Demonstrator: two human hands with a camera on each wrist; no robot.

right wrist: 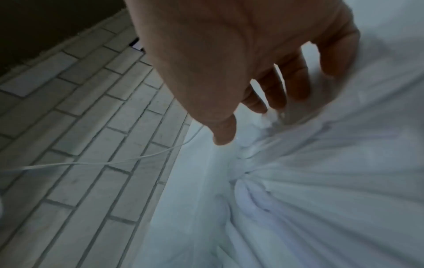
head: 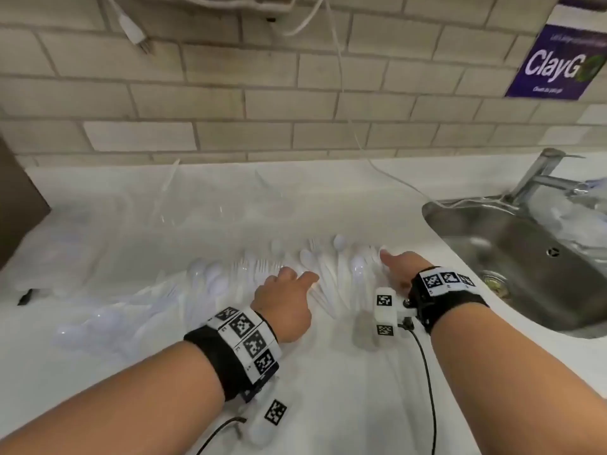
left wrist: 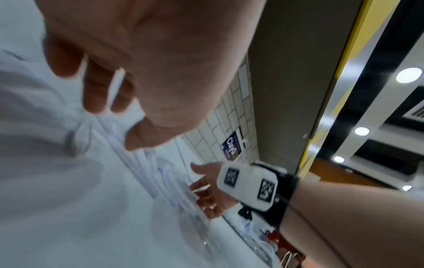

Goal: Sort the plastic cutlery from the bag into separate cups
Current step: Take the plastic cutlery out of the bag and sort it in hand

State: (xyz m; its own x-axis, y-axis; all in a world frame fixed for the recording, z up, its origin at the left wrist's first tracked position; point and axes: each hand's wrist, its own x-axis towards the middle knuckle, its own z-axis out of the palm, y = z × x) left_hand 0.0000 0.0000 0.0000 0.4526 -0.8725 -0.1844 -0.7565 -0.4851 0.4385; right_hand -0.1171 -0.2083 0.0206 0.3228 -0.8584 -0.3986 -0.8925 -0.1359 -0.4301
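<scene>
A spread of white plastic cutlery (head: pixel 331 274) lies across the middle of the white counter (head: pixel 328 405), forks and spoons mixed. More spoons (head: pixel 98 326) lie at the near left. My left hand (head: pixel 285 287) rests on the forks, fingers loosely bent and holding nothing (left wrist: pixel 103 87). At the pile's right end my right hand (head: pixel 395 262) touches the cutlery with spread fingers (right wrist: pixel 263 94), and it also shows in the left wrist view (left wrist: pixel 206 188). Something clear and blurred (head: pixel 203 205) stands behind the pile; I cannot tell whether it is cups or the bag.
A steel sink (head: pixel 512 257) with a tap (head: pixel 538 175) sits close to the right of my right hand. The tiled wall (head: pixel 262 103) carries a purple sign (head: pixel 558 64) and hanging white cables (head: pixel 341 77). A brown block (head: pixel 16 198) stands at the far left.
</scene>
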